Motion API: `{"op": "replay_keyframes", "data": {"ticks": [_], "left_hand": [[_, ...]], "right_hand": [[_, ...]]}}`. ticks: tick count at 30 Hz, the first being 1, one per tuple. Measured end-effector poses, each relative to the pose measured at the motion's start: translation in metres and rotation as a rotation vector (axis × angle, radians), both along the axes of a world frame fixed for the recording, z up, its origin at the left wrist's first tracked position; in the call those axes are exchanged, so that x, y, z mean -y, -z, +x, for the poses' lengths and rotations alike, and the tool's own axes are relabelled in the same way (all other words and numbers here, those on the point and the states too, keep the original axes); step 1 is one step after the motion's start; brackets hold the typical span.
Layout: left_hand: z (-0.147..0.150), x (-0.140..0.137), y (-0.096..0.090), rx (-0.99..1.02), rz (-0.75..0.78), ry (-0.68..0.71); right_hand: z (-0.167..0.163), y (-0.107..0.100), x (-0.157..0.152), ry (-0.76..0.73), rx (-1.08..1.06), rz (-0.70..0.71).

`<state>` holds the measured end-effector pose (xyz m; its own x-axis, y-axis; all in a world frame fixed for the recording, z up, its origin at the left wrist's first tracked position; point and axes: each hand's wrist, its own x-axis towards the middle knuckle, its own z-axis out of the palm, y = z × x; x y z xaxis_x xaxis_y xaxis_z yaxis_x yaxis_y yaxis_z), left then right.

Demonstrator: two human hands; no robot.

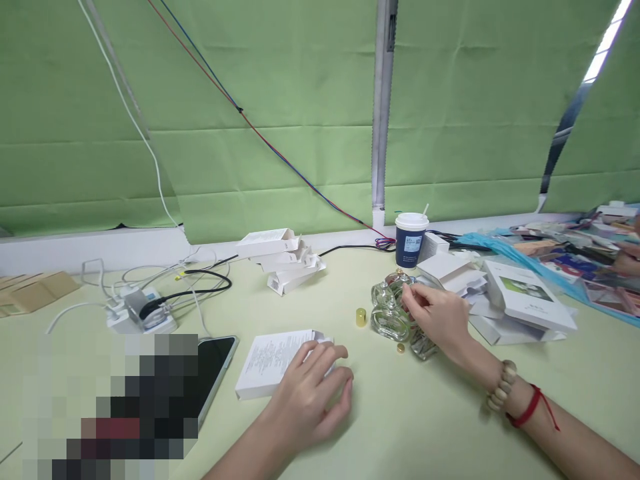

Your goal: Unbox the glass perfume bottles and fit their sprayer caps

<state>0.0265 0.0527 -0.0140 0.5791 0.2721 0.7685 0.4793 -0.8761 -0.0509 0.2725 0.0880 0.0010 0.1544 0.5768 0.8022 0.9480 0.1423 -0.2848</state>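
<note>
My left hand [314, 395] hovers at the right end of a white printed box [267, 363] lying flat, its fingers loosely curled and apart, with nothing in them. That box has its flap end partly hidden behind my fingers. My right hand [443, 319] is over a cluster of clear glass bottles [390, 323], thumb and fingertips pinched together; whatever is between them is too small to make out. Left of the bottles stands a gold cylindrical cap [361, 317]. A small gold round piece [401, 348] lies in front of them.
Several white boxes [530, 297] are heaped at right, others [280, 257] stacked at the back. A dark blue paper cup [411, 240] with a straw stands behind the bottles. A tablet [210, 373] and cabled power strip [143, 310] lie left. Another person's hand [627, 259] shows far right.
</note>
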Motion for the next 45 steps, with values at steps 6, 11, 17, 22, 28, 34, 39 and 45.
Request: {"op": "replay_keyframes", "data": {"ticks": [6, 11, 17, 22, 28, 34, 39, 45], "left_hand": [[0.0, -0.001, 0.001, -0.015, -0.004, 0.0], [-0.001, -0.002, 0.003, -0.023, -0.007, -0.018], [-0.001, -0.002, 0.002, -0.028, 0.007, -0.038], [0.0, 0.0, 0.001, -0.033, -0.003, -0.056], [0.0, -0.001, 0.002, -0.048, -0.017, -0.072], [0.0, -0.001, 0.002, -0.031, -0.015, -0.053], [0.001, 0.0, 0.002, -0.036, -0.009, -0.051], [-0.003, -0.002, -0.004, -0.145, -0.168, -0.284]], "right_hand": [[0.0, 0.002, -0.004, -0.033, -0.056, 0.008], [0.001, 0.003, -0.006, -0.155, -0.004, 0.167], [0.004, 0.003, -0.009, -0.13, 0.025, 0.181], [0.005, 0.005, -0.007, -0.078, 0.046, 0.17], [0.003, 0.004, -0.007, -0.103, 0.093, 0.191], [-0.003, 0.005, -0.003, -0.178, 0.175, 0.295], [-0.004, 0.01, -0.002, -0.235, 0.078, 0.23], [-0.003, 0.015, -0.007, -0.119, 0.079, 0.26]]}}
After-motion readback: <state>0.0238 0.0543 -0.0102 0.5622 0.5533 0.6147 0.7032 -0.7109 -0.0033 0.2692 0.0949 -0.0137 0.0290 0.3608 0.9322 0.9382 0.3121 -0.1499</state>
